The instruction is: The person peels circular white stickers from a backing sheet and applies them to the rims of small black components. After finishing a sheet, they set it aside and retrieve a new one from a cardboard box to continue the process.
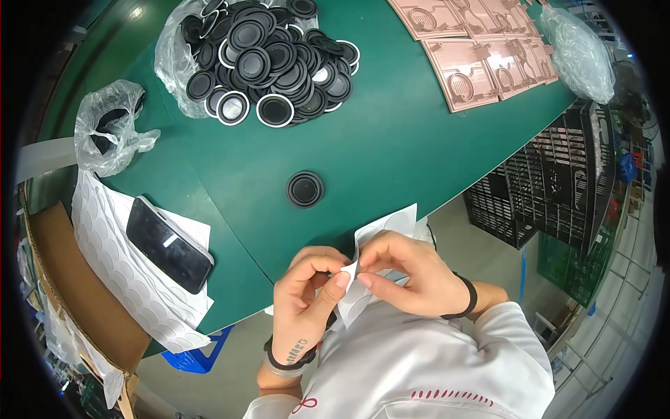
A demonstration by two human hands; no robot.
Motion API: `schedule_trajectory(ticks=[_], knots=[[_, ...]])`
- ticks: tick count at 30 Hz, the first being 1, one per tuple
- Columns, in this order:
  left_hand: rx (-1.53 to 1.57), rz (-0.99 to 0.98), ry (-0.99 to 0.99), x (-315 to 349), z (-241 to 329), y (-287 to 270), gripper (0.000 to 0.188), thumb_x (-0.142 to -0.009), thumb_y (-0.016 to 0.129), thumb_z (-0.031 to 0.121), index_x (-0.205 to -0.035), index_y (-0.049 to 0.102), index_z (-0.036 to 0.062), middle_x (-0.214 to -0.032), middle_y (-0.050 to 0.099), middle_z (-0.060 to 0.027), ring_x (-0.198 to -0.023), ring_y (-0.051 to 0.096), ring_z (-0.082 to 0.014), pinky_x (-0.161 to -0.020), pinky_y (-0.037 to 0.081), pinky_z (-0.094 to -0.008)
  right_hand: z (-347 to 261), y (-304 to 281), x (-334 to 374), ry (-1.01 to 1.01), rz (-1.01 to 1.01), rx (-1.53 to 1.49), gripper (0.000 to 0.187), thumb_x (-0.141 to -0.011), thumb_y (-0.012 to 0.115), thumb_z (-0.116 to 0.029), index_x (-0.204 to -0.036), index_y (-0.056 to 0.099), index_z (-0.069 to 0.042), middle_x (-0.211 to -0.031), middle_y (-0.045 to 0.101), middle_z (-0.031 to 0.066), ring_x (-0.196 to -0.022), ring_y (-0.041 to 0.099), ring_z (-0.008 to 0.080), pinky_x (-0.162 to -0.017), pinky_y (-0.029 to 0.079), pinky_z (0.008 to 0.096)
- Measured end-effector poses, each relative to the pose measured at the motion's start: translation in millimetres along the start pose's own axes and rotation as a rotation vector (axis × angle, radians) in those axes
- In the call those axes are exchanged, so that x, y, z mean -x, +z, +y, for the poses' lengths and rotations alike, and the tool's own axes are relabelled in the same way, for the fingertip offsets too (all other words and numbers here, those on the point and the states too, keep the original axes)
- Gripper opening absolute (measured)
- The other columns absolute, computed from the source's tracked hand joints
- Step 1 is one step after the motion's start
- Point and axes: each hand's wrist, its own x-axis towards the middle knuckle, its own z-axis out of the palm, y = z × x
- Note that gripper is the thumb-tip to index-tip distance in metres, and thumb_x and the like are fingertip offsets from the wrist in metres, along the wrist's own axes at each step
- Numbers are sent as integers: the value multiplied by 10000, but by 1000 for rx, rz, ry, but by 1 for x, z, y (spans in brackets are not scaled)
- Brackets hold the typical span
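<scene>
1. Step in hand, judging by the pose: working at an edge of the white sheet (388, 221), probably to part a cut-out from its backing.
2. Grip of the left hand (300, 300): closed to a fine pinch, thumb and forefinger on a small white edge of the sheet, other fingers curled behind.
3. Grip of the right hand (419, 279): likewise drawn to a narrow pinch on the same sheet, just beside the left fingertips.
4. Position of the sheet: in front of the body, crossing the near edge of the green bench (237, 157) in this view; contact with it impossible to tell. Thin, papery, bent at the pinch, faintly marked with curved outlines lower down.
5. Called for next, as a judgement: a slow, even pull from one hand against a steady hold from the other, to avoid creasing or tearing.
6. Alone beyond the hands: a black disc (305, 189), round, ringed concentrically, matt and rubbery-looking.
7. Farther back: a heap of similar discs (251, 64), overlapping at many angles, some rimmed in white; beside it at left, a crumpled, glossy clear bag (174, 66).
8. Over to the left: fanned white sheets (105, 237) with scalloped outlines, and on top a dark, glossy, round-cornered phone (169, 244).
9. At upper right: pink panels (481, 56), stiff-looking, moulded with round grilles and ridges.
</scene>
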Motion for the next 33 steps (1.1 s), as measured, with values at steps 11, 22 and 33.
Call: schedule_trajectory(ticks=[11, 22, 33], knots=[[42, 72, 5, 5, 3, 6, 76, -948, 597, 18, -1005, 576, -27, -1188, 646, -179, -1008, 619, -154, -864, 491, -277, 8, 6, -1, 104, 55, -111, 301, -907, 648, 15, -1120, 440, -23, -1050, 591, 91, -988, 636, 158, -875, 542, 340], [-108, 56, 115, 4, -3, 3, 104, -951, 580, -6, -1037, 526, -31, -1152, 675, -206, -956, 664, -159, -840, 534, -295, 9, 12, -8, 73, 123, -83, 295, -902, 651, 12, -1099, 435, -29, -963, 619, 70, -885, 651, 136, -823, 546, 319], [-171, 140, 133, 2, -1, 9, 225, -924, 608, -43, -1102, 480, 7, -976, 705, -116, -776, 581, -57, -676, 421, -187, 10, 18, -13, 117, 136, -52, 349, -855, 646, 56, -1106, 420, -34, -947, 595, 59, -894, 645, 136, -814, 543, 313]])
